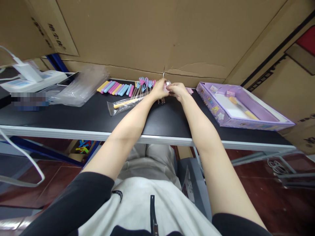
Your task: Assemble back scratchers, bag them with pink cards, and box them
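Observation:
At the back of the black table, my left hand (160,89) and my right hand (177,89) meet, fingers closed on a small clear plastic packet (167,86) with something pinkish in it. Its exact contents are too small to make out. Beside and partly behind my left hand lie several thin metal rods with small hand-shaped heads (142,81) in pink, blue, yellow and purple, like back scratchers. Left of these is a row of coloured handles (115,88). Under my left forearm lies a clear bag (113,108) with a yellow handle (126,103) inside.
A stack of clear plastic bags (82,86) and a white power strip (34,82) are on the left. On the right stands an open purple box (221,114) holding a yellow-handled item (251,114). Cardboard walls (147,36) close off the back and the sides.

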`<state>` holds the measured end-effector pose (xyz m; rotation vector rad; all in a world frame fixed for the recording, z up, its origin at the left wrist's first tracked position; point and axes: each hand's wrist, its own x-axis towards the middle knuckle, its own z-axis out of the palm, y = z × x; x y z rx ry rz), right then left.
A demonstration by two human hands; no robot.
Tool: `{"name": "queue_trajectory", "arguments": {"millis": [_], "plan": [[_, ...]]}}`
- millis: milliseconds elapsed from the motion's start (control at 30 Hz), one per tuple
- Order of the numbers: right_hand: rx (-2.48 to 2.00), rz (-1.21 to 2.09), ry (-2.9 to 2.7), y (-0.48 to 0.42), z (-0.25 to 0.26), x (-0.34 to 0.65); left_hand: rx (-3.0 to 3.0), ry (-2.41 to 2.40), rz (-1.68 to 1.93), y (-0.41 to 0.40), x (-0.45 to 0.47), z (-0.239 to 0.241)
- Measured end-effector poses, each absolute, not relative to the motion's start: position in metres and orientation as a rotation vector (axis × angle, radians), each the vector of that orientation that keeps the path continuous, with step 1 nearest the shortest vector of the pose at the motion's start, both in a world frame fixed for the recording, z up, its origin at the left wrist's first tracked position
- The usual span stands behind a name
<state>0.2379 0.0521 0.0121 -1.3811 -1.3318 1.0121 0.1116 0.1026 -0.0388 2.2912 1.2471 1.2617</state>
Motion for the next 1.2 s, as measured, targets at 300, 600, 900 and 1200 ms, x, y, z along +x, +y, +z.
{"name": "queue_trajectory", "arguments": {"millis": [300, 600, 900, 1200], "plan": [[-1.412, 0.805, -1.503, 0.047, 0.015, 0.238, 2.343, 1.345, 1.238, 0.101, 0.111, -0.036], [-1.404, 0.72, -1.523, 0.057, 0.009, 0.238, 2.292, 1.425, 1.189, 0.092, 0.112, -0.032], [-1.411, 0.548, -1.625, 0.079, -0.002, 0.249, 2.255, 1.739, 0.804, 0.052, 0.111, -0.009], [-1.355, 0.215, -2.041, 0.068, 0.0, 0.253, 2.171, 1.604, 1.029, 0.077, 0.109, -0.026]]}}
